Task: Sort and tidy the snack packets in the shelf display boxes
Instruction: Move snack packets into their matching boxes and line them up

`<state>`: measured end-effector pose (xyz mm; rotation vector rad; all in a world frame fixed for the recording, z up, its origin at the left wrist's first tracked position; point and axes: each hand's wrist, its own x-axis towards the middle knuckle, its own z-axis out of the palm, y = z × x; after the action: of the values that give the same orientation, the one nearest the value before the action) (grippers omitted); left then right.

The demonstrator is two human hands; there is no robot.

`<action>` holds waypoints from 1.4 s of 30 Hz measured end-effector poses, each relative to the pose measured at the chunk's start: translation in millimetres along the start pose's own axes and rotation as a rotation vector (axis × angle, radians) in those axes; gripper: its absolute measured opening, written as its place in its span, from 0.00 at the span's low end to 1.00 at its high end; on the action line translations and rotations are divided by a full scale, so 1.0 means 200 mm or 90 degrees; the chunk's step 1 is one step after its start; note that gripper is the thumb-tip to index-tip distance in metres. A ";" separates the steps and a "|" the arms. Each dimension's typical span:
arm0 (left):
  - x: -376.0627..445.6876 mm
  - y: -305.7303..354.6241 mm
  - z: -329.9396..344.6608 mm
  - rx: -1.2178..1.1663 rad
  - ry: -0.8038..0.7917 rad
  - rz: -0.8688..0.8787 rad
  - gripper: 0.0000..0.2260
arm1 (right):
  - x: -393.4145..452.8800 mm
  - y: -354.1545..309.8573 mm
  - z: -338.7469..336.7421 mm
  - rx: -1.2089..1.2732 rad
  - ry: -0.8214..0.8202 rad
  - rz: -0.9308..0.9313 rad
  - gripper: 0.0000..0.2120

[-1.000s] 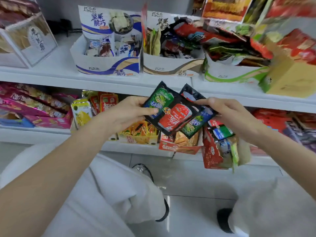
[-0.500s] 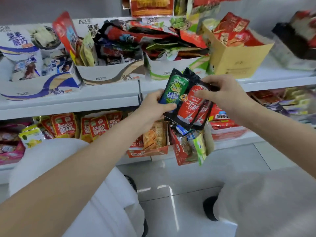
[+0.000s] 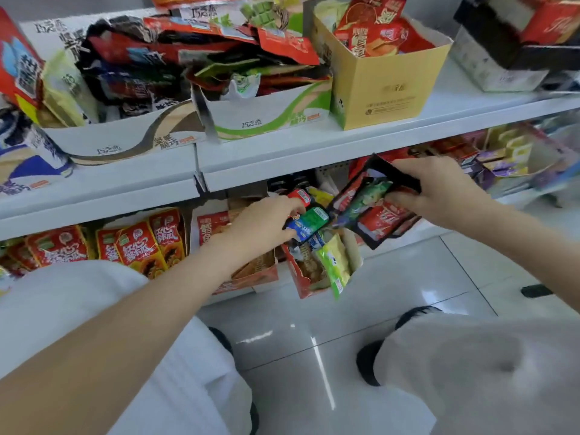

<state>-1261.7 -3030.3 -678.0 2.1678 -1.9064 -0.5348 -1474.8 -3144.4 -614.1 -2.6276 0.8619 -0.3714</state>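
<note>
At the lower shelf, head view: right hand (image 3: pixel 439 189) pinches a fanned stack of black-edged packets (image 3: pixel 373 208), about three, count unsure. Left hand (image 3: pixel 266 227) has its fingers curled round one green-and-blue packet (image 3: pixel 309 222) over the tipped red box (image 3: pixel 298 277). Best to lift that single packet clear before adding it to the stack. Upper shelf: two white display boxes (image 3: pixel 266 117), one yellow box (image 3: pixel 389 92), all overfull.

Glossy tiled floor (image 3: pixel 392 293), black shoes (image 3: pixel 365 364), pale trousers (image 3: pixel 470 372)
</note>
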 end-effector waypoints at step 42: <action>0.38 -0.06 0.22 0.196 -0.225 0.031 0.47 | 0.04 0.30 0.03 -0.251 0.016 -0.285 0.09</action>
<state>-1261.7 -3099.9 -733.2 2.3264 -2.3565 -0.6938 -1497.8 -3194.1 -642.4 -3.1902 0.3679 -0.3761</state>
